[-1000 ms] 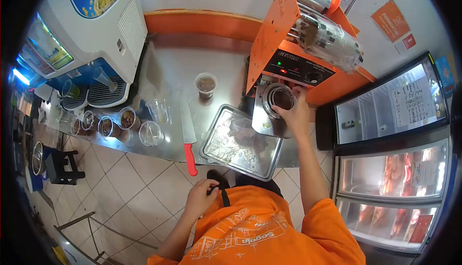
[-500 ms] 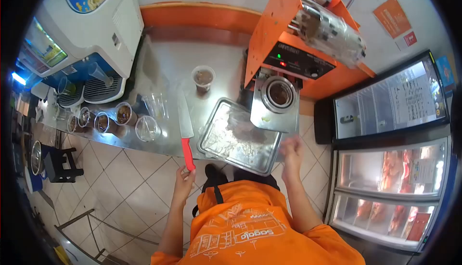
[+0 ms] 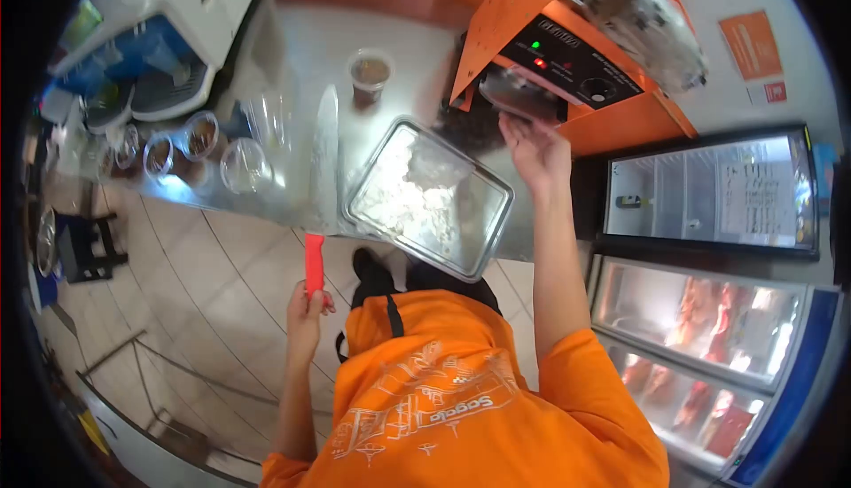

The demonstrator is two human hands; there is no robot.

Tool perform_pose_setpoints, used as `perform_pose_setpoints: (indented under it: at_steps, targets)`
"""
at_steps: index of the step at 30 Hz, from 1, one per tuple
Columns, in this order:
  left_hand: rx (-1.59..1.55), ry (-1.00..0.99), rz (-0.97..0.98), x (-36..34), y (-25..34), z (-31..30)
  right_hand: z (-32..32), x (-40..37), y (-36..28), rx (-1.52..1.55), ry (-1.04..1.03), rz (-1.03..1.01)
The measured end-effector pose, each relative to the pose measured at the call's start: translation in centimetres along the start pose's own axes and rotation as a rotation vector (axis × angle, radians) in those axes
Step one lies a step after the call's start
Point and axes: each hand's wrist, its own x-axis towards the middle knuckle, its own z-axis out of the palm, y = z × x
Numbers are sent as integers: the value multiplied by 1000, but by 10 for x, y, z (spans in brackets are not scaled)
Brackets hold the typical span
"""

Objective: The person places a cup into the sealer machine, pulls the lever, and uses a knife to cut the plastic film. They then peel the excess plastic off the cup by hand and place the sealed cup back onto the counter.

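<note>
My left hand (image 3: 310, 300) is closed around the red handle of a knife (image 3: 326, 156), whose long blade points away from me over the steel counter. My right hand (image 3: 539, 156) is raised to the orange cup sealing machine (image 3: 567, 54), fingers stretched out against the front of its metal cup drawer (image 3: 523, 96). The drawer is pushed back under the machine, and the cup it held is hidden. Left of the machine, a steel tray (image 3: 496, 188) with whitish bits lies near the counter's front edge. Behind it stands a clear cup (image 3: 369, 76) with brown contents.
Several clear cups (image 3: 160, 155) with dark contents line the counter's left side beside a white drink dispenser (image 3: 199, 9). A lidded-looking clear cup (image 3: 244, 166) is nearest me. On the right stands a glass-door fridge (image 3: 709, 200) above a lit display case (image 3: 691, 320).
My right hand has moved forward from the counter's edge to the sealing machine. The drawer with its cup has slid in. My left hand still grips the knife, slightly further left.
</note>
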Motion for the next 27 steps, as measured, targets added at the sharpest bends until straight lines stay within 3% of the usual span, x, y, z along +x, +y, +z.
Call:
perform_pose_setpoints:
  at_steps: [2,6,8,10,12,14,16,18,20,21,27]
  targets:
    - [81,-41,167,-30,-6,4,-8,22,-12,10,-103,32]
    - [-92,-26,-8,-71,-6,39,4,35,-31,-23,-92,145]
    - [-4,-90,40,-78,-8,66,1,33,-34,-75,-107,192]
    - [-24,-61,57,-80,-18,97,-12,18,-33,-227,-144,243]
    - [-50,-42,88,-78,-31,131,-18,-17,-34,-732,-233,172]
    - [-125,-56,116,-73,-46,168,-40,-49,-30,-1031,-73,137]
    - [-189,-26,153,-61,-58,199,-93,-65,-43,-1105,-312,340]
    - [-228,-41,201,-48,-56,226,-95,-90,-29,-1344,-391,540]
    - [-279,2,232,-35,-60,252,-89,-109,-3,-1168,-603,668]
    - [-283,42,288,-30,-59,261,-89,-115,9,-1095,-664,634]
    - [-310,123,415,-16,-70,271,-95,-99,19,-1092,-670,684]
